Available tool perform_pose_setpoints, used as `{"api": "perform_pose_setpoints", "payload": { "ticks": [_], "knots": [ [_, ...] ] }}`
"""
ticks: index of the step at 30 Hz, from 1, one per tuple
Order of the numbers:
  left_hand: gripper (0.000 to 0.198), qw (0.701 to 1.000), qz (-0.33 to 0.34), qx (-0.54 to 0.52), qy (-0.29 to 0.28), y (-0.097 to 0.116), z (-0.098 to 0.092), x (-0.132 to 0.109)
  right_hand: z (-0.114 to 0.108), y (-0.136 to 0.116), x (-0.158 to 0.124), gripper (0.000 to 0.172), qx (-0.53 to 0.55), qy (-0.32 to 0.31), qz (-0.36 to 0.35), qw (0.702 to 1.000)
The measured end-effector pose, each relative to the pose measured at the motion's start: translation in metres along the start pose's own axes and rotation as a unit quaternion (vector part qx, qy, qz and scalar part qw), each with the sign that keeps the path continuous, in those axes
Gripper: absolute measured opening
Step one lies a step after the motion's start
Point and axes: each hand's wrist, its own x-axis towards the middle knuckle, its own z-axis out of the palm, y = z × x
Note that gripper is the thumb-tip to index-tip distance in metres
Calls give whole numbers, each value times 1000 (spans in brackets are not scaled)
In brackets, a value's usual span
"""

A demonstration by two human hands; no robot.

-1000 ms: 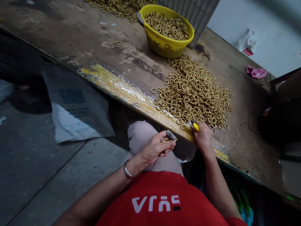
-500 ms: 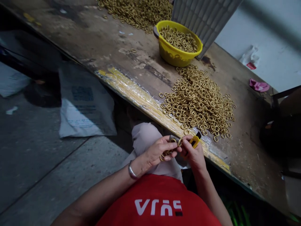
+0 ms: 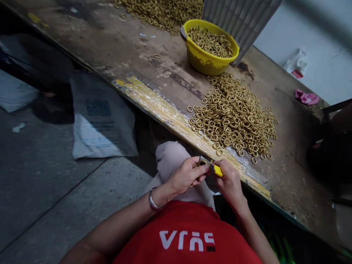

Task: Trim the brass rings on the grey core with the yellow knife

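In the head view, my left hand (image 3: 189,173) is closed on several brass-coloured rings (image 3: 203,162), pinching them between thumb and fingers above my knee. My right hand (image 3: 228,179) grips a yellow utility knife (image 3: 218,171). The knife's dark front end points left, right beside my left thumb and the rings. My fingers partly cover the rings, and whether the blade touches one I cannot tell. Just beyond my hands, a large pile of the same rings (image 3: 236,115) lies on the worn table (image 3: 132,55).
Behind the pile stands a yellow basin (image 3: 206,66) filled with rings, against a grey ridged panel (image 3: 236,22). More rings (image 3: 165,13) are heaped at the far side. Clear tape (image 3: 162,106) covers the table's near edge. A white sack (image 3: 101,128) rests on the floor at left.
My right hand has turned the knife, so its dark end now points left towards the rings instead of up and away. The ring between my hands is now less visible.
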Motion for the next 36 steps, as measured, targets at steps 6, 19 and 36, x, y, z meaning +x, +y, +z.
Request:
{"api": "perform_pose_setpoints", "payload": {
  "ticks": [6,19,36],
  "knots": [
    [28,987,76,141,-3,5,1,-5,4,2,2,21,-149,-15,16,989],
    [10,816,189,538,-99,-29,12,25,-12,54,16,19,-113,62,55,990],
    [39,1000,-1,26,-9,-13,-2,24,-11,23,20,27,290,-20,134,947]
  ]
}}
